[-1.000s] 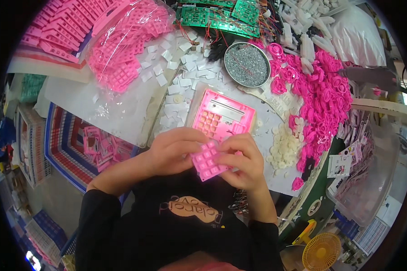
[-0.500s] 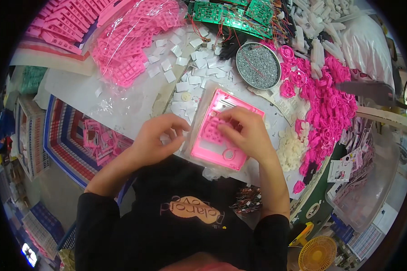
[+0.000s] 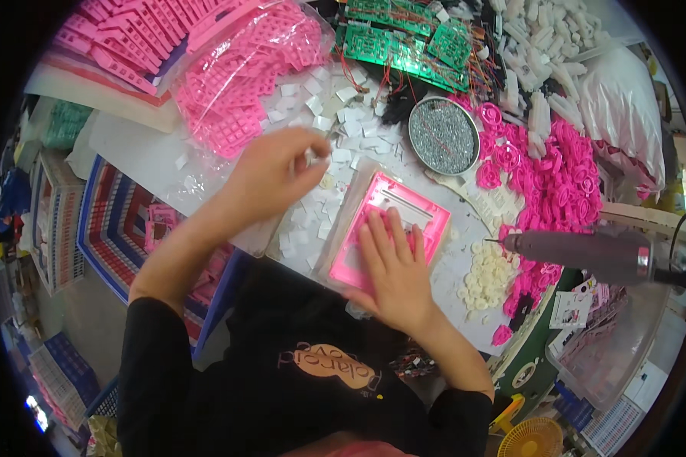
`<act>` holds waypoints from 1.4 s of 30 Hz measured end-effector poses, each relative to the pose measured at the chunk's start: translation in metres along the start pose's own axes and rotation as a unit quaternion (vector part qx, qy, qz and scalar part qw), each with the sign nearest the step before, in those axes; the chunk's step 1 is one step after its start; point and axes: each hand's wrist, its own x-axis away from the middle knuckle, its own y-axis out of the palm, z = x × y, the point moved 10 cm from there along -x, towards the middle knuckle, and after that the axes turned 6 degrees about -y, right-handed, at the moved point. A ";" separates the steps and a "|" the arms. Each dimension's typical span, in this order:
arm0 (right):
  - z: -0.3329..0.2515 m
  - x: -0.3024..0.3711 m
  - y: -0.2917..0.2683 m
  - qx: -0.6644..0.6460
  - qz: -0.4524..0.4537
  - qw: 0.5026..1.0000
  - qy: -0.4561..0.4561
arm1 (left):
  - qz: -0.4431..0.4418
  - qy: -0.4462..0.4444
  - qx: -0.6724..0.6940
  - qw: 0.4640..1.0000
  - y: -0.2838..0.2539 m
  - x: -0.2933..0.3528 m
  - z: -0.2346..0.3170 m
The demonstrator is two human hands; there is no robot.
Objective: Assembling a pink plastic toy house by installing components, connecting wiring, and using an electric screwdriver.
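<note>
A pink plastic housing (image 3: 343, 263) with a rectangular window lies tilted on a clear-wrapped pad on the table in front of me. My right hand (image 3: 396, 286) rests flat across it, fingers stretched out, covering much of its lower part. Up and to the left, my left hand (image 3: 278, 171) hovers over scattered small white squares (image 3: 351, 129). Its fingers are curled together at the tips, and whatever they pinch, if anything, is too small to make out. A pink keypad piece seen earlier in the housing is hidden by my right hand.
An electric screwdriver (image 3: 587, 253) juts in from the right, above cream-coloured round parts (image 3: 484, 278) and heaped pink rings (image 3: 564, 179). A round dish of screws (image 3: 443, 137) stands behind the housing. Green circuit boards (image 3: 404, 53) and a bag of pink keypads (image 3: 244, 76) lie at the back.
My left hand has moved up and away from the housing toward the white squares. My right hand has gone from pinching at the keypad to lying flat. The screwdriver shows lower and farther in.
</note>
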 end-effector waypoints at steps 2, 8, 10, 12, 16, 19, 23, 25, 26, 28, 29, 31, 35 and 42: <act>-0.003 0.000 0.015 0.024 -0.051 0.998 0.008 | 0.024 0.014 -0.044 0.999 -0.006 -0.042 0.000; -0.004 0.000 0.017 0.030 -0.070 0.997 0.025 | 0.117 0.020 -0.140 0.983 -0.011 -0.187 -0.019; -0.007 -0.001 0.018 0.029 -0.067 0.997 0.011 | 0.088 -0.029 -0.159 0.983 0.008 -0.225 -0.019; -0.006 -0.001 0.020 0.028 -0.066 0.997 0.002 | 0.058 -0.094 -0.181 0.977 0.042 -0.257 -0.020; -0.004 0.004 0.020 0.025 -0.056 0.998 0.011 | 0.144 -0.127 -0.226 0.955 0.076 -0.275 0.019; -0.004 0.004 0.018 0.010 -0.050 0.999 0.011 | 0.148 -0.146 -0.162 0.965 0.094 -0.299 0.013; -0.004 0.006 0.007 -0.037 -0.013 0.999 -0.012 | 0.155 0.012 0.152 0.976 0.078 -0.294 0.049; 0.004 0.009 -0.009 -0.079 0.047 0.996 -0.021 | 0.218 0.169 0.181 0.944 0.045 -0.241 0.102; 0.011 0.010 -0.024 -0.104 0.095 0.989 -0.034 | 0.253 0.255 0.130 0.924 0.026 -0.213 0.122; 0.046 0.017 -0.040 -0.297 0.187 0.936 -0.005 | 0.280 0.381 0.046 0.880 0.012 -0.157 0.149; 0.075 0.023 -0.040 -0.451 0.228 0.862 0.040 | 0.275 0.425 0.020 0.862 0.014 -0.132 0.161; 0.100 0.016 -0.062 -0.693 0.320 0.642 0.069 | 0.235 0.486 -0.014 0.841 0.024 -0.082 0.171; 0.121 -0.004 -0.074 -0.771 0.380 0.504 0.088 | 0.065 0.447 -0.017 0.892 0.047 -0.013 0.150; 0.082 -0.006 -0.065 -0.671 0.321 0.658 0.118 | 0.060 0.019 0.504 0.861 0.047 0.025 0.060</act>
